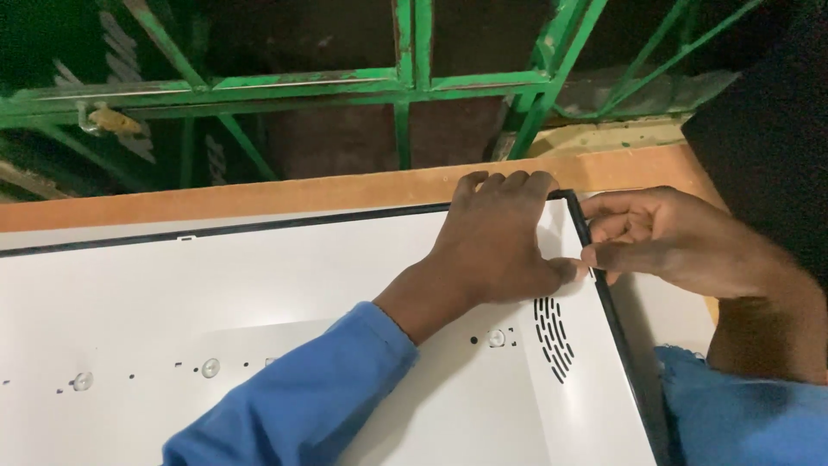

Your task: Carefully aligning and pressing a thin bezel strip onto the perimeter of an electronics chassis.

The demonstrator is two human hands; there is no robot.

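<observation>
Head view looks down on a large white metal panel [259, 293] lying flat on an orange-brown wooden surface [259, 194], with a thin black edge strip [604, 285] running along its far and right edges. The left hand [500, 242] lies palm-down and flat at the panel's far right corner, fingers spread over the rim and thumb stretched toward the strip. The right hand [664, 237] pinches the black strip at the right edge, fingertips closed on it, just beside the left thumb. Blue sleeves cover both forearms. Near the hands, a curved cluster of vent slots [554, 338] and small round screws [496, 337] mark the panel. Beyond the surface stands a green metal frame [405, 82], well apart.
</observation>
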